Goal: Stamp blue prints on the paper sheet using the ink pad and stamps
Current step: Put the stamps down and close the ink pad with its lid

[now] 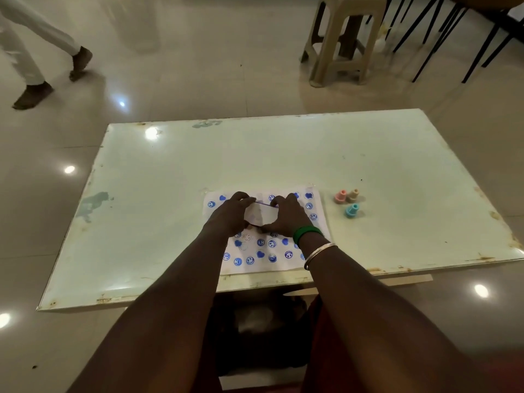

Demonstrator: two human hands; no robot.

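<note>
A white paper sheet (283,251) covered with several blue smiley and heart prints lies near the table's front edge. Over its middle, both hands hold a pale rectangular ink pad case (260,214) with a blue line along its far edge. My left hand (230,216) grips its left side, fingers curled over the top. My right hand (286,215) grips the right side the same way. Three small stamps stand on the table to the right of the sheet: a pink stamp (340,196), a tan stamp (353,195) and a blue stamp (352,210).
The pale table (397,171) has worn, rusty edges. A beige plastic stool (343,41) and black chair legs (453,32) stand beyond it on the glossy floor. A person's legs in white trousers (34,46) are at the far left.
</note>
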